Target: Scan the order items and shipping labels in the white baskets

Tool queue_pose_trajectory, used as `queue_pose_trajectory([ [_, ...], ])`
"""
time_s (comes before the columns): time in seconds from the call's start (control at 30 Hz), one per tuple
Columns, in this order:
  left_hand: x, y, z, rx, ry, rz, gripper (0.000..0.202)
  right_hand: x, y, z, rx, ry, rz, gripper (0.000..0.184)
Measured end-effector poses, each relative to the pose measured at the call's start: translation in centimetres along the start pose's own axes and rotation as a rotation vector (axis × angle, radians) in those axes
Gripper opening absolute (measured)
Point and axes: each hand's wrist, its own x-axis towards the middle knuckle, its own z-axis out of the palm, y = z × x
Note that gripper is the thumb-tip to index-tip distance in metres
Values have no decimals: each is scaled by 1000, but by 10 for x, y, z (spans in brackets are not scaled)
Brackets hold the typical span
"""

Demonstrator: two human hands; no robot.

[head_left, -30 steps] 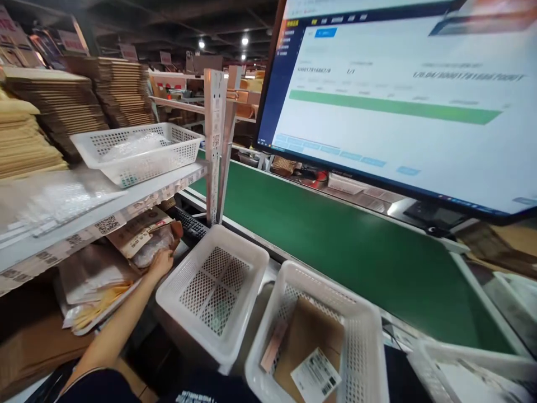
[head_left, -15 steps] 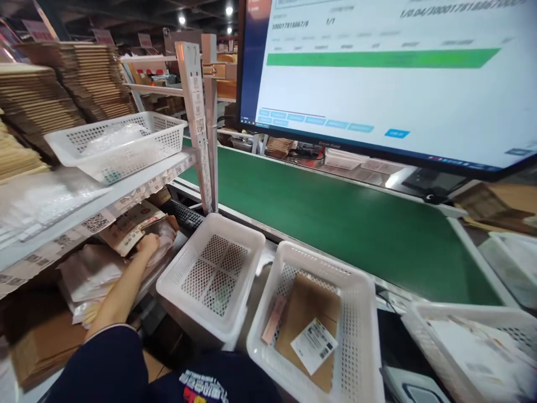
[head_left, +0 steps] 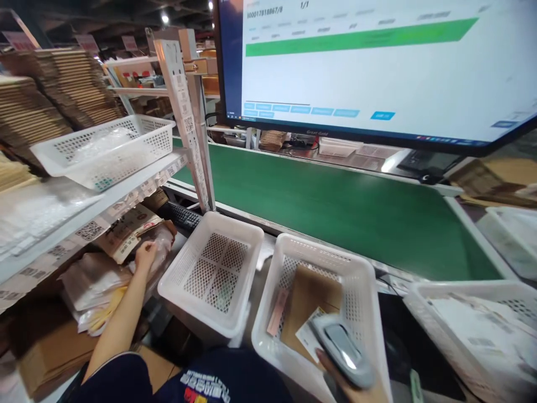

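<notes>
Newly risen into view at the bottom edge, the right hand grips a grey handheld barcode scanner, fingers wrapped under its body. Its long axis runs diagonally, head pointing up-left over the white labelled brown cardboard mailer lying in the white perforated plastic basket. The left hand, loosely curled, rests on clear-bagged packets under the shelf. Beyond lie a green conveyor belt, a large monitor and stacked cardboard.
</notes>
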Motion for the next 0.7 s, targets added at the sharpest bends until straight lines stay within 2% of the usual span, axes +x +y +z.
queue_pose_trajectory([
  [0.07,-9,-2,-1,31,9,78,33,21,-24,37,78,-177,-97,57],
  [0.13,-17,-3,0,60,-30,174,21,40,-47,73,125,-375,-214,55],
  [0.2,-21,-5,1,64,-47,227,21,57,-70,107,145,-561,-319,50],
  [0.27,-22,-7,1,27,24,223,31,72,-91,140,170,-707,-423,54],
  [0.33,-22,-10,1,-47,126,215,37,86,-112,175,176,-839,-521,68],
  [0.43,-25,-15,0,-194,214,250,30,102,-146,236,79,-1026,-625,71],
  [0.53,-31,-21,0,-315,258,310,32,108,-180,302,-175,-1202,-718,68],
  [0.6,-34,-25,2,-405,221,346,37,105,-198,341,-343,-1258,-770,69],
  [0.7,-35,-34,5,-552,33,336,44,98,-210,384,-495,-1268,-802,71],
])
